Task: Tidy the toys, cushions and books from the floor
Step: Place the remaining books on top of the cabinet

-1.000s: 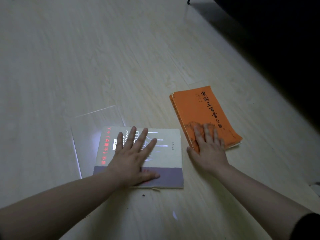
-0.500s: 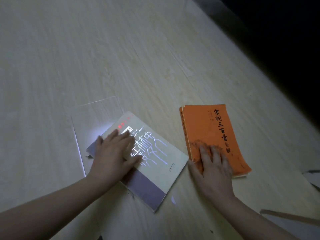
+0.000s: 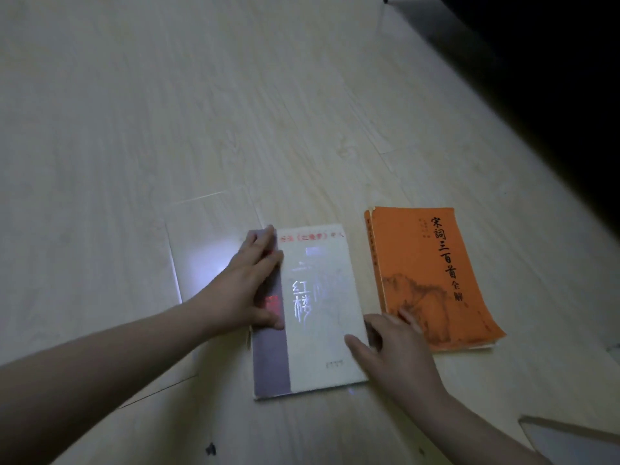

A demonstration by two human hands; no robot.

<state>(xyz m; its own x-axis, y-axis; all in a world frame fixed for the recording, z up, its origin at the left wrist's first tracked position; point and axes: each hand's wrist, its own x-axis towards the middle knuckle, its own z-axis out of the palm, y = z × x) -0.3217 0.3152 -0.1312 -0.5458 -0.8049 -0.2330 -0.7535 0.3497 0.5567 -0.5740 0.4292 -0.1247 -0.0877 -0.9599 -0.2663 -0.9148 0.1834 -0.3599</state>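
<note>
Nearer than the white book [image 3: 320, 330], a small dark speck [image 3: 210, 448] lies on the pale wood-plank floor [image 3: 151, 112]. Off to the near right of the book, a flat grey thing [image 3: 570, 444] is cut off by the frame edge; what it is cannot be told.

The white book lies flat on the floor, cover up, with a purple strip down its left side and shiny characters on the front. The left hand [image 3: 255, 283] rests on that left side, fingers straight and close together, thumb out on the cover, gripping nothing. The right hand [image 3: 392, 350] lies spread at the book's lower right edge, its thumb on the white cover and its straight fingers reaching over the narrow gap, holding nothing.

Just right of the white book, not touching it, lies an orange book [image 3: 432, 273], also flat and cover up, with black characters and a brown landscape drawing. The right hand's fingertips rest on its lower left corner.

Left of the white book, a bright patch of light [image 3: 208, 263] glares off the glossy boards. Beyond and to the right of it, the floor ends at a deep dark area [image 3: 553, 78].
</note>
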